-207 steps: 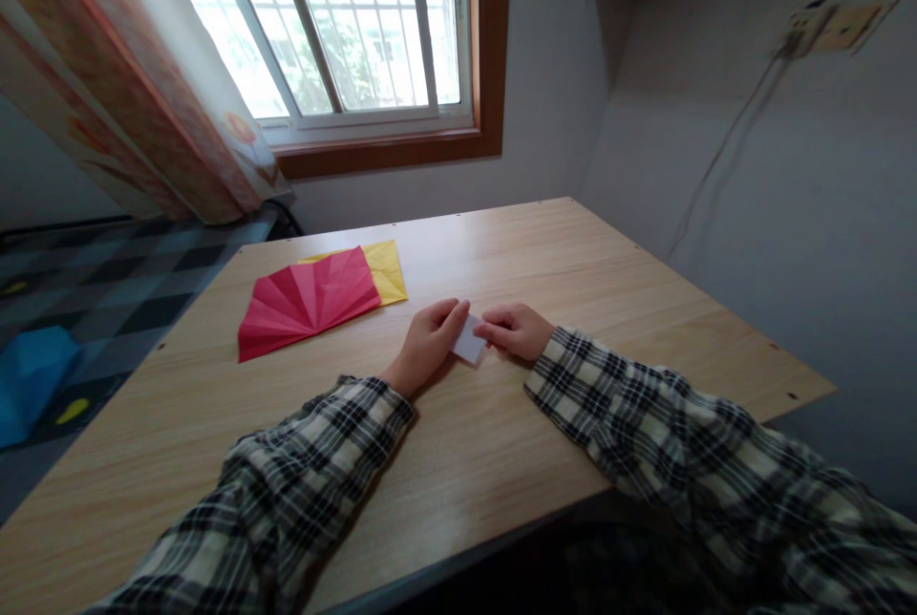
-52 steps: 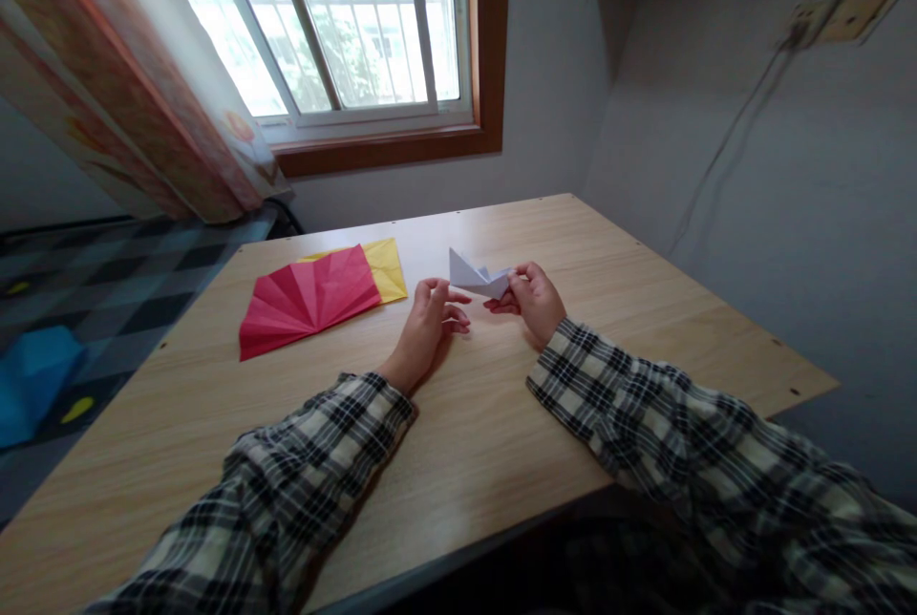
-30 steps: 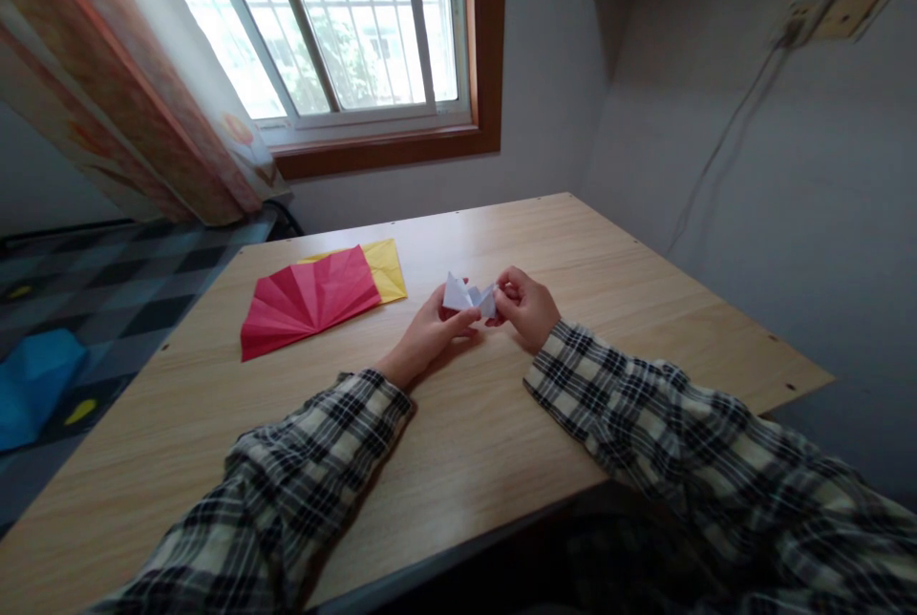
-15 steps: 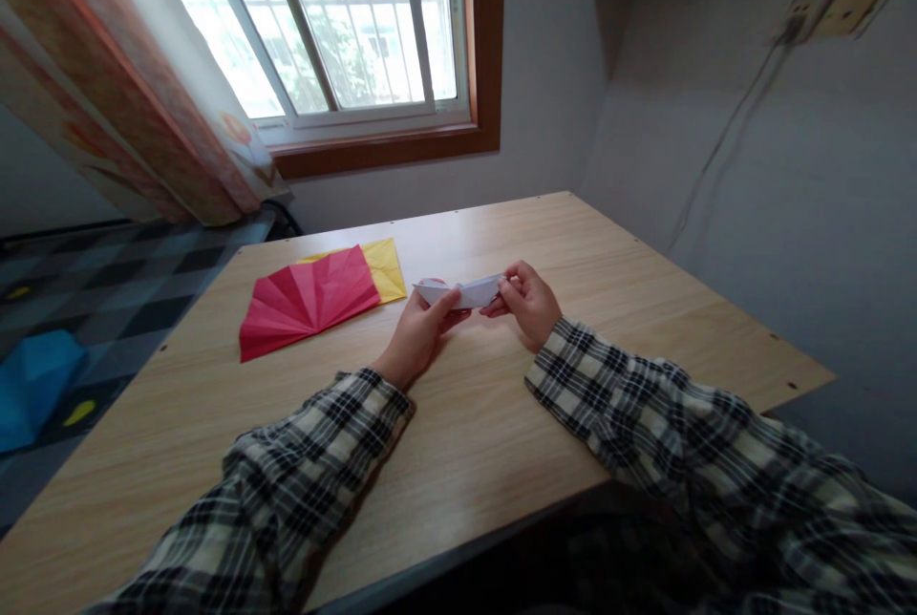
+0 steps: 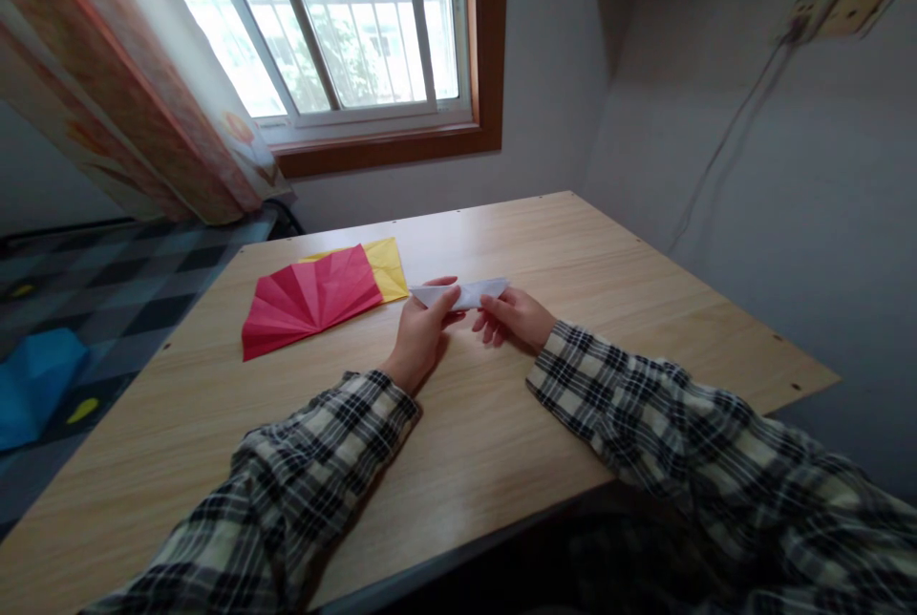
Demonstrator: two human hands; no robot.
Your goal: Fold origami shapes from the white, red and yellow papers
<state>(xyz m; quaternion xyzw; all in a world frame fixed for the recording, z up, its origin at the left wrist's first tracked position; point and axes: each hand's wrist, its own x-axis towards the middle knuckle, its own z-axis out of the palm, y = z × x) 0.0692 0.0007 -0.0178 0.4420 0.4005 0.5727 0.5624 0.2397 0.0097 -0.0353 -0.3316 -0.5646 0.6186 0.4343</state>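
Note:
A piece of white folded paper (image 5: 471, 294), long and narrow with pointed ends, is held just over the wooden table (image 5: 573, 262). My left hand (image 5: 422, 328) is closed on its left part, thumb on the near face and fingers behind. At the right part, my right hand (image 5: 517, 315) pinches the lower edge between thumb and fingers, its other fingers hanging loosely below. Left of my hands lies a creased red sheet of paper (image 5: 315, 300), partly covering a yellow sheet of paper (image 5: 388, 269).
A crumpled blue paper (image 5: 35, 386) lies on a dark checked surface (image 5: 164, 257) left of the table. Behind the table are a barred window (image 5: 344, 23) and a patterned curtain (image 5: 136, 71). A cord (image 5: 731, 137) hangs from a wall socket (image 5: 845, 11) on the right.
My right hand has shifted from the paper's upper right tip down to its lower edge, and its fingers have loosened. My left hand keeps its hold.

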